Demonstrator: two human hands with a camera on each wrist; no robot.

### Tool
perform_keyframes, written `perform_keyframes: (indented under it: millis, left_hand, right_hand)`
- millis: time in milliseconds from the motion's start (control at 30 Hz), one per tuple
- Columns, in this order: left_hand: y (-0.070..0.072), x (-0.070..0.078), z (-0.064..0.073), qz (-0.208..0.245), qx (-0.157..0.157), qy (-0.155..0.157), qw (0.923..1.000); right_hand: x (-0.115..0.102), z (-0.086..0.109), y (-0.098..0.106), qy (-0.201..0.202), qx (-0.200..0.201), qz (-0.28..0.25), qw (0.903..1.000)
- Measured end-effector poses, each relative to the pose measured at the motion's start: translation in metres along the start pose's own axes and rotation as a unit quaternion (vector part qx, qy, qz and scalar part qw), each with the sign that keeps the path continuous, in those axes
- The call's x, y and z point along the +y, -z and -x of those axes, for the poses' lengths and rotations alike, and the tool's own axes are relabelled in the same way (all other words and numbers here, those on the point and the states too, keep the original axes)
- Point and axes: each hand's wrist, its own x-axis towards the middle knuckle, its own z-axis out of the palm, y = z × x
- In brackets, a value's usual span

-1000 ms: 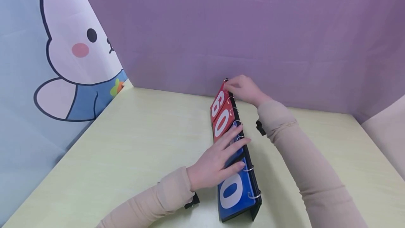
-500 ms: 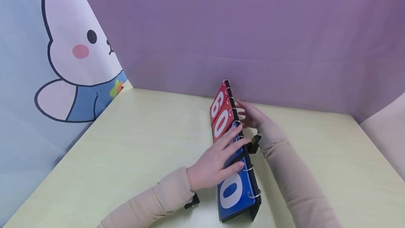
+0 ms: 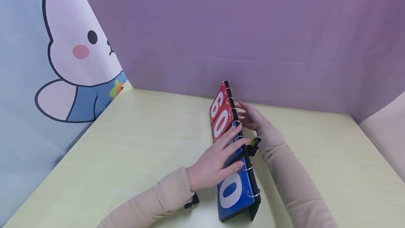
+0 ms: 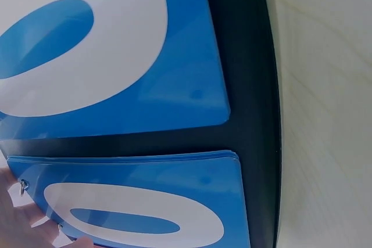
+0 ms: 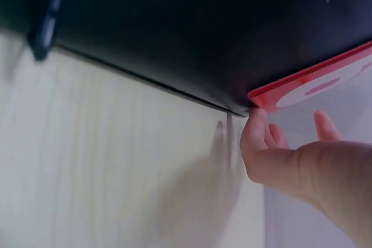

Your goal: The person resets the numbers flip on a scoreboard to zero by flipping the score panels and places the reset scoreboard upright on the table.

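Note:
A flip scoreboard (image 3: 230,191) stands tented on the table, with red numbered cards (image 3: 221,124) at its far end and blue ones at its near end. Metal rings join the cards along the black top edge. Across the blue cards, my left hand (image 3: 212,166) rests with fingers spread, partly covering one zero. Behind the board's right side, my right hand (image 3: 251,117) has its fingers loosely bent, some hidden by the board. In the right wrist view, a fingertip touches or nearly touches the corner of a red card (image 5: 317,85) hanging over the back; the thumb stays apart.
The pale wood-grained table (image 3: 152,143) extends on both sides of the board. A purple cloth (image 3: 240,27) hangs at the back, close to the board's far end. To the left is a light blue cloth with a cartoon rabbit (image 3: 79,62).
My right hand has left the far top edge by the red cards and come down behind the board's right side. The left hand keeps its place on the blue cards.

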Motion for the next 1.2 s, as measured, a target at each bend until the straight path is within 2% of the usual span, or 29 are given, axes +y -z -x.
perform_keyframes:
  millis: [100, 267, 367, 500, 600, 700, 833, 900, 1067, 1200]
  left_hand:
    - [0.0, -0.001, -0.001, -0.003, 0.006, -0.006, 1.0]
    - [-0.001, -0.001, -0.001, -0.007, 0.005, -0.009, 0.9999]
    - [-0.002, 0.0, -0.002, -0.008, 0.001, -0.009, 0.9999]
    - [-0.002, 0.0, -0.002, -0.011, 0.002, -0.011, 0.9999]
    - [-0.002, 0.0, -0.002, -0.007, 0.002, -0.007, 0.9999]
    - [-0.002, 0.0, -0.002, -0.004, -0.002, 0.0, 1.0]
    - [-0.001, -0.001, -0.002, -0.005, -0.002, 0.002, 1.0]
    - [-0.001, -0.001, -0.001, -0.007, 0.0, -0.001, 1.0]
    - [0.0, 0.0, 0.0, -0.007, 0.001, 0.001, 1.0]
    - [0.001, 0.001, 0.001, -0.007, -0.001, 0.002, 1.0]
  right_hand:
    - [0.001, -0.003, 0.002, 0.002, 0.011, -0.012, 0.9999]
    - [0.001, -0.002, 0.007, 0.009, 0.101, -0.064, 0.9928]
    - [-0.003, 0.001, 0.014, 0.043, 0.156, -0.098, 0.982]
    - [-0.01, 0.004, 0.025, 0.073, 0.226, -0.1, 0.9663]
    - [-0.016, 0.003, 0.03, 0.069, 0.293, -0.075, 0.9507]
    - [-0.022, 0.004, 0.032, 0.062, 0.343, -0.02, 0.9372]
    - [-0.027, 0.007, 0.034, 0.067, 0.36, 0.065, 0.9284]
    - [-0.027, 0.009, 0.036, 0.074, 0.363, 0.091, 0.9244]
    - [-0.028, 0.013, 0.036, 0.084, 0.369, 0.106, 0.9195]
    - [-0.026, 0.015, 0.035, 0.1, 0.386, 0.121, 0.9089]
